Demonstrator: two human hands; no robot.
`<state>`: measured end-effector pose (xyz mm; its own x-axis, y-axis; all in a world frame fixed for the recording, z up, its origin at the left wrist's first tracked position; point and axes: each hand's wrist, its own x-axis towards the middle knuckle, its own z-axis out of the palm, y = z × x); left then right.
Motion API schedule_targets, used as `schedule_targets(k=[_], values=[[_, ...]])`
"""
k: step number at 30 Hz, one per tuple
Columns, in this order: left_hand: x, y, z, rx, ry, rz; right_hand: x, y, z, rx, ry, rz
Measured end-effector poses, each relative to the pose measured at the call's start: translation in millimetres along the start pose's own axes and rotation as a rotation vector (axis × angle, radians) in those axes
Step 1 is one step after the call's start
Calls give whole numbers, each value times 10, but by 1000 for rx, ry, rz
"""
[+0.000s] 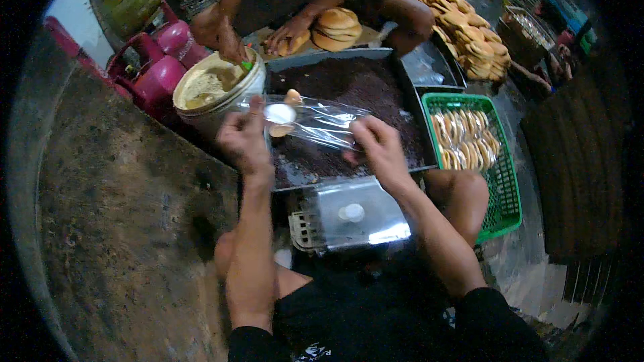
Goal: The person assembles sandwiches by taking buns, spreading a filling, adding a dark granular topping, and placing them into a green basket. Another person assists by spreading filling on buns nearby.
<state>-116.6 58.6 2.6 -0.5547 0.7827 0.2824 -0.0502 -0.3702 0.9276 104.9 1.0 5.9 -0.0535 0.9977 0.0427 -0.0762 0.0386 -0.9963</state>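
Plastic bag [315, 121], thin, limp and slippery, hangs stretched between my left hand [245, 139] and right hand [379, 147], both pinched shut on its ends over the dark tray [349, 80]; I'd judge the edges the safest grip. Green basket [500, 181] of buns sits right, a cream bucket [215, 87] far left, on a dim, cluttered floor.

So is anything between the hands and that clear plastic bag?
No. The left hand and the right hand both already grip the clear plastic bag at its ends, above the tray of dark sprinkles. A bun sits inside it.
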Motion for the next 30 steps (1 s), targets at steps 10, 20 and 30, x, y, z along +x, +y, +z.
schedule_targets(k=[10, 20, 30], values=[[458, 308, -507, -536, 126, -237, 2254, 1199, 656, -1670, -460, -299], [429, 218, -385, -359, 51, -241, 1869, 241, -230, -849, -395, -256], [270, -551, -466, 67, 64, -399, 630, 906, -1330, -1458, -15, -343]])
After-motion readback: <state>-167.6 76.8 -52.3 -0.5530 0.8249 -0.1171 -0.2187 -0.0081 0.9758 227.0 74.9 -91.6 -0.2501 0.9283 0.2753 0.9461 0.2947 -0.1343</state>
